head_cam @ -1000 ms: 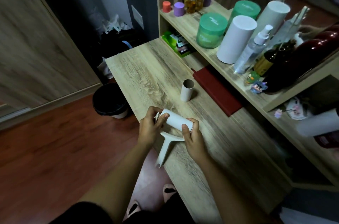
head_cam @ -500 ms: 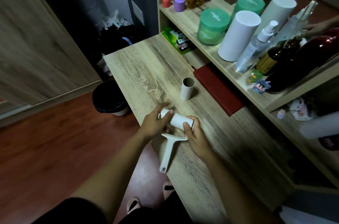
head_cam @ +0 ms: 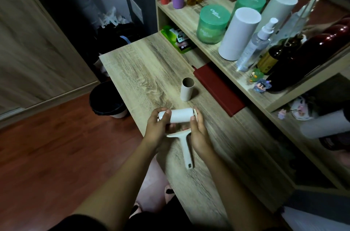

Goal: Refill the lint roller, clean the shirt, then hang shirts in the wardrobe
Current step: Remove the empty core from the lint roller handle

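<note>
A white lint roller [head_cam: 186, 147] is held just above the wooden desk [head_cam: 144, 71], handle pointing toward me. A fresh white refill roll [head_cam: 180, 115] sits across its head. My left hand [head_cam: 158, 128] grips the left end of the roll and frame, thumb over the top. My right hand [head_cam: 198, 132] holds the right end, thumb against the roll's edge. An empty cardboard core [head_cam: 187, 88] stands upright on the desk just beyond my hands. No shirt is in view.
A dark red notebook [head_cam: 217, 88] lies right of the core. The shelf [head_cam: 189, 15] on the right carries green jars, white cylinders, a spray bottle and dark bottles. A black waste bin [head_cam: 106, 100] stands on the floor left of the desk, by a wardrobe door [head_cam: 34, 41].
The roller has turned so its roll lies level and its handle points straight toward me. Both hands shifted to the roll's two ends. The view moved slightly.
</note>
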